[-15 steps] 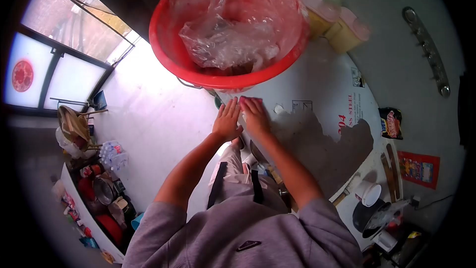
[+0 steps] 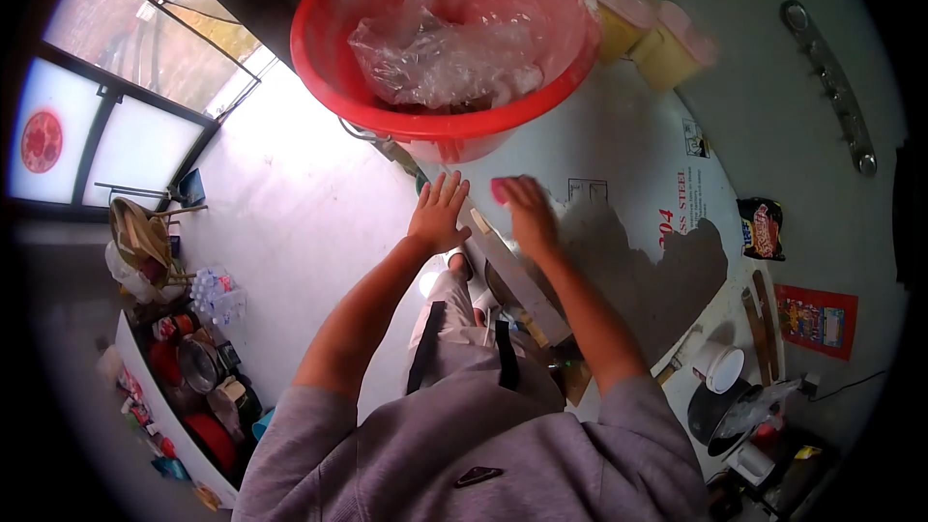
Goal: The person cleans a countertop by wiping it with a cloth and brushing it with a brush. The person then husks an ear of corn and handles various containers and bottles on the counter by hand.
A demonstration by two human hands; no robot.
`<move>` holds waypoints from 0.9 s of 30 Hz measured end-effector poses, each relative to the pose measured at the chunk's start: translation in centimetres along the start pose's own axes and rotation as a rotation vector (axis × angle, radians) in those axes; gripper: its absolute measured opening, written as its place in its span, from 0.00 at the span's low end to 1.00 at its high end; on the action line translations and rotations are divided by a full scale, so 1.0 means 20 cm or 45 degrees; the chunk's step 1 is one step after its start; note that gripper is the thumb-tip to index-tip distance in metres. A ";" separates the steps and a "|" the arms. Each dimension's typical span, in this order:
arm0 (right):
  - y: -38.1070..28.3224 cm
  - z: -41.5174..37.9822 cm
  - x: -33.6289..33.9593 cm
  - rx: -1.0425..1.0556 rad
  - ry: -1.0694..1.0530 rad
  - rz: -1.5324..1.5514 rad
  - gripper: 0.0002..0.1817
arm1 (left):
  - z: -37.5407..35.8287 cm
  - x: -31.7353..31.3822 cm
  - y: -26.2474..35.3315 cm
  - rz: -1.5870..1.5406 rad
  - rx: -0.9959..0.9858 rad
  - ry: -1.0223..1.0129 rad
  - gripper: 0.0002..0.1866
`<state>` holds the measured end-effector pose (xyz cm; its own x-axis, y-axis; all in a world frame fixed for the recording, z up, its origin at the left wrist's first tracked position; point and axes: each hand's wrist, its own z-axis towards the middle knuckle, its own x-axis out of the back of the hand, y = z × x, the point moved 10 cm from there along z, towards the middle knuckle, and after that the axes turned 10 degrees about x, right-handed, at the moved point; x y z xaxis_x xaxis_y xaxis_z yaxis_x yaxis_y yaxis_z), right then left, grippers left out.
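My left hand (image 2: pixel 440 215) is open at the near edge of the table, fingers spread and palm down, with nothing in it. To its right, my right hand (image 2: pixel 531 218) is over the tabletop with fingers bent and slightly blurred. A small pink piece (image 2: pixel 499 190) shows at its fingertips; most of it is hidden, and I cannot tell what it is. The table (image 2: pixel 628 159) has a steel top partly covered by a printed white film, torn away at the near right. Just beyond both hands stands a large red bucket (image 2: pixel 440 121) holding crumpled clear plastic (image 2: pixel 449 68).
Yellow containers with pink lids (image 2: pixel 667 53) stand behind the bucket on the right. A black snack packet (image 2: pixel 762 229), a white tub (image 2: pixel 718 367) and a dark pot (image 2: pixel 720 416) are at the right. Water bottles (image 2: pixel 218 296) and a chair (image 2: pixel 145 242) are at the left.
My right hand has moved right, away from my left hand, with the pink piece at its fingertips. My left hand has shifted slightly, its fingers spreading wider.
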<state>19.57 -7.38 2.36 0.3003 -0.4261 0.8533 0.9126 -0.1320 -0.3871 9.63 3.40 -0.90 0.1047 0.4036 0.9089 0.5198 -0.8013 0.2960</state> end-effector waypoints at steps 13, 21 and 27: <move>0.06 -0.02 0.06 -0.092 0.133 0.050 0.24 | -0.02 -0.01 0.12 0.023 -0.079 -0.049 0.45; -0.13 -0.08 -0.08 0.000 0.088 0.090 0.26 | 0.00 -0.01 0.13 0.067 -0.034 -0.160 0.46; 0.22 0.15 0.04 -0.147 0.184 -0.120 0.22 | -0.01 -0.01 0.13 0.046 0.045 -0.166 0.45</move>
<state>24.61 -5.68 2.34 0.1646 -0.5297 0.8321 0.8945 -0.2753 -0.3522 10.71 1.08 -0.29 0.2317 0.4306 0.8723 0.5431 -0.8012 0.2513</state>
